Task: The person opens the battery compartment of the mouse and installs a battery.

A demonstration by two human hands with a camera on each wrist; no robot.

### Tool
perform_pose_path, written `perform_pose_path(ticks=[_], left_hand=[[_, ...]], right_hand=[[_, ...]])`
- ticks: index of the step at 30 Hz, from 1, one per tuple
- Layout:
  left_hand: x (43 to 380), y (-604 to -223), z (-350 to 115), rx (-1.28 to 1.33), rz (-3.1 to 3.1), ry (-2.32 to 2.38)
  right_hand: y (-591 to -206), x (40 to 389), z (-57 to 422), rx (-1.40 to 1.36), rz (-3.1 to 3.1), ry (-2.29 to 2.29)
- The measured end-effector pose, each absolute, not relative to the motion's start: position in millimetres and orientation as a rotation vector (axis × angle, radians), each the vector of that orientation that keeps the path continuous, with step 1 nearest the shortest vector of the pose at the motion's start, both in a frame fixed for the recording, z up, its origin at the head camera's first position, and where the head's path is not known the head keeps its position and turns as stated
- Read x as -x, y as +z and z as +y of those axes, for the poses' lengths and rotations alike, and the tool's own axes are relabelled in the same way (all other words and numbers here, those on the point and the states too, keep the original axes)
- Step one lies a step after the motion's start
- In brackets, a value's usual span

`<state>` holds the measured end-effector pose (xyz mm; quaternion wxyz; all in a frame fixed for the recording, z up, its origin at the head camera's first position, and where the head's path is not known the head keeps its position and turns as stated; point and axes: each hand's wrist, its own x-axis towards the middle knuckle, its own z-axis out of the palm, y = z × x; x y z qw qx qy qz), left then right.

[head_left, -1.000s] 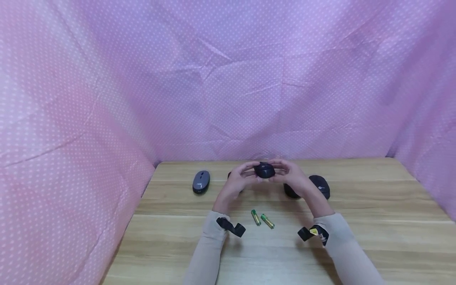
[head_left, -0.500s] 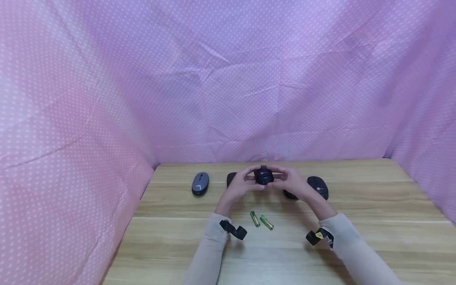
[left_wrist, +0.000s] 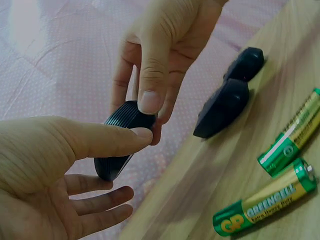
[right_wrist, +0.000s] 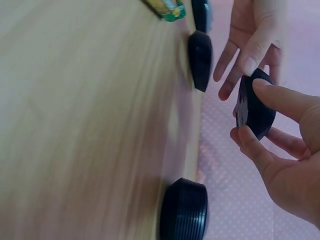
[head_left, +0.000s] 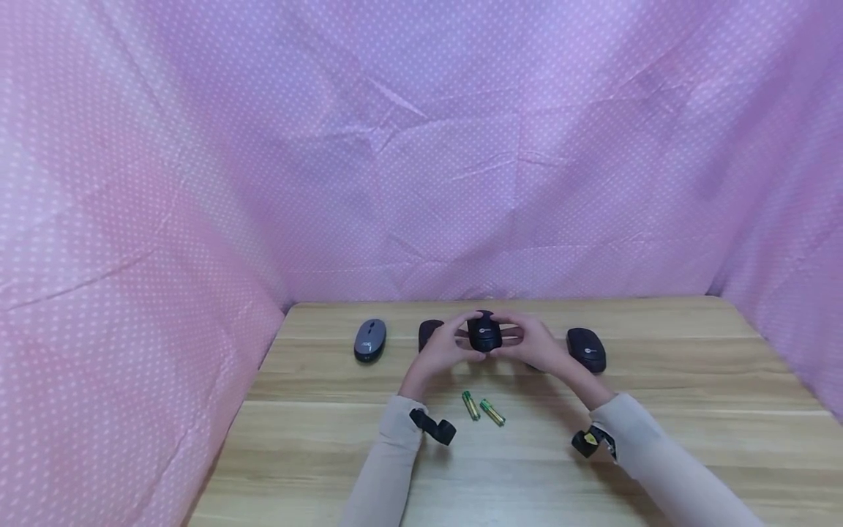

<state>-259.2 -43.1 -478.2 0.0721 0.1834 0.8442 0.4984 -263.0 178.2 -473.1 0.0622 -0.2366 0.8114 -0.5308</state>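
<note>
1. The held mouse point(head_left: 484, 333) is showing black, a small whitish logo marking its top; its flank is displaying fine parallel black ribs;
2. the leftmost mouse point(head_left: 370, 339) is wearing grey on top with dark marks and pale lettering; its lower edge is gleaming black;
3. the rightmost mouse point(head_left: 586, 350) is appearing black, also bearing a whitish logo;
4. the left battery point(head_left: 470, 405) and the right battery point(head_left: 492, 412) are pairing green with gold;
5. the cloth point(head_left: 454, 146) is shading from pink to lilac, small white dots covering it;
6. the surface point(head_left: 316, 454) is displaying pale yellowish-brown wood grain in streaks;
7. the left sleeve point(head_left: 382, 468) and right sleeve point(head_left: 665, 461) are showing plain beige.
</note>
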Motion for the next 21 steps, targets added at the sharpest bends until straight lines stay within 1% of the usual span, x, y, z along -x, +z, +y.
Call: perform_pose_path(ticks=[10, 21], left_hand=[[262, -483, -42, -0.626, 2.67, 1.322], [266, -491, -42, -0.686, 2.727, 1.25]], right_hand=[[-484, 266, 176, 0.716, 2.564, -1.492], [-492, 268, 173, 0.751, 2.673, -1.364]])
